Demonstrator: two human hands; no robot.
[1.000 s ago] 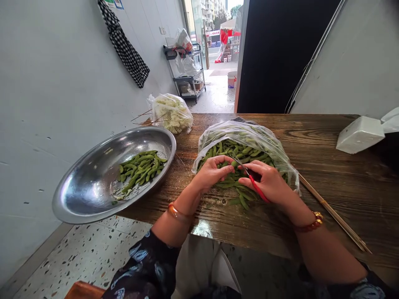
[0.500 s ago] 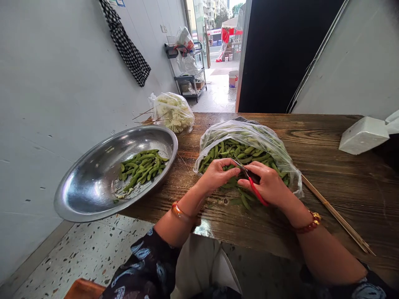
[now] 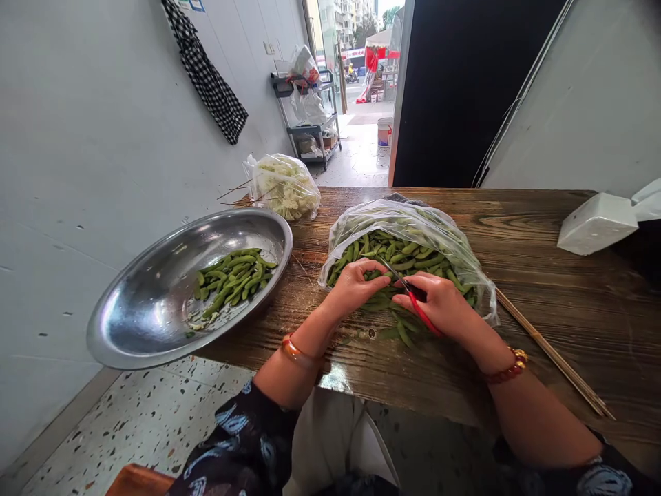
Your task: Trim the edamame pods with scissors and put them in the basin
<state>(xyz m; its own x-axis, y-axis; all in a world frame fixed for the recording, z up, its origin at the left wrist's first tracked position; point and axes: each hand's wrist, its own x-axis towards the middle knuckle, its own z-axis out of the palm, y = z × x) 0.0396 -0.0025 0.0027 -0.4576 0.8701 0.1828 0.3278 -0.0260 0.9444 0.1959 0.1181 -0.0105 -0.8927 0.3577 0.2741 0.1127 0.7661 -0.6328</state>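
Note:
My right hand (image 3: pixel 438 303) grips red-handled scissors (image 3: pixel 424 314), their metal blades pointing up and left toward my left hand. Between the thumb and fingers of my left hand (image 3: pixel 357 284) is a green soybean pod (image 3: pixel 372 274), partly hidden by the fingers. Both hands are over the near edge of a clear plastic bag (image 3: pixel 434 215) full of edamame pods (image 3: pixel 392 248). A few loose pods (image 3: pixel 405 331) lie on the wood in front of it. To the left, a large steel basin (image 3: pixel 149 296) has a small heap of pods (image 3: pixel 237 275) in it.
The wooden table (image 3: pixel 537 275) carries a bag of cauliflower (image 3: pixel 286 186) at the back left, near thin sticks. A bundle of wooden skewers (image 3: pixel 555 355) lies at the right, and a white tissue pack (image 3: pixel 596 224) sits farther right. A cart (image 3: pixel 307 114) stands by the doorway.
The scissor blades have shifted slightly at my left fingertips, and a pod shows more clearly there. The view has moved a little. Both hands stay over the bag.

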